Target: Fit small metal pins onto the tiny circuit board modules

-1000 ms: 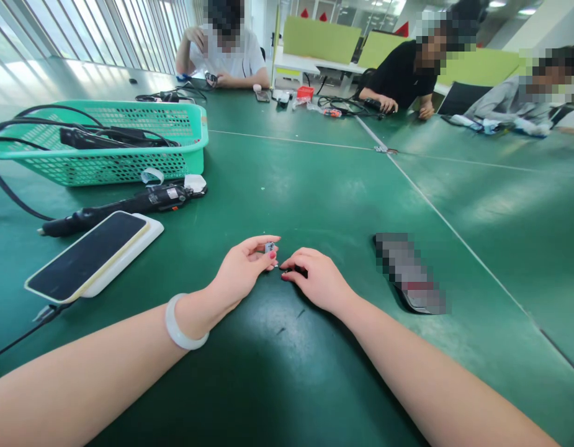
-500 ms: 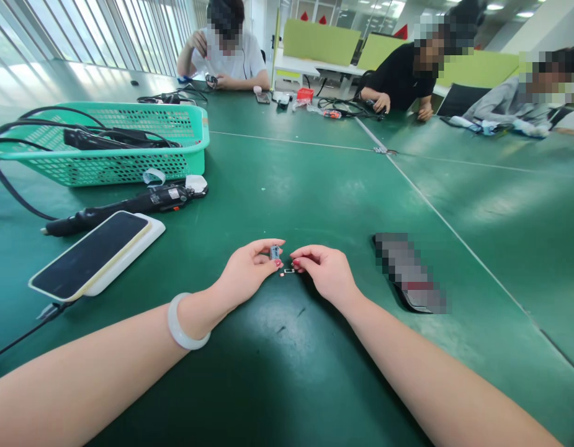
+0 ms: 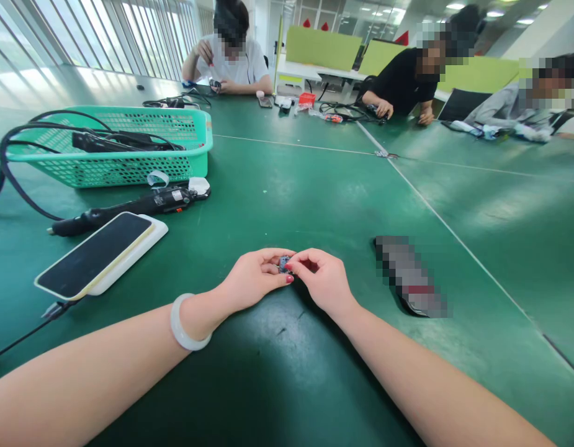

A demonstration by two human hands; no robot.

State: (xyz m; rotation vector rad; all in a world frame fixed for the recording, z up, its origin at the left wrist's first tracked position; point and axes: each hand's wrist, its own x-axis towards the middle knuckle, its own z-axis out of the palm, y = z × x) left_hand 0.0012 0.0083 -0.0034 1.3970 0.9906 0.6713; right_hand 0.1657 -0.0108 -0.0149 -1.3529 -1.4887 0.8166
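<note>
Left hand (image 3: 249,278) pinches the small blue-grey component (image 3: 283,264) above the green table's (image 3: 277,208) near center, apparently steadying it against the right hand's (image 3: 322,278) fingertips; whether these grip anything cannot be determined.

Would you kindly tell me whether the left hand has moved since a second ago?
Yes, the left hand has moved a little to the right, closer to the dark flat object lying on the table.

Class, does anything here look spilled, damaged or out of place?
Nothing looks spilled. Slightly untidy: black cables loop over the left end of the green basket, and a curled white strip sticks up by the black tool.
</note>
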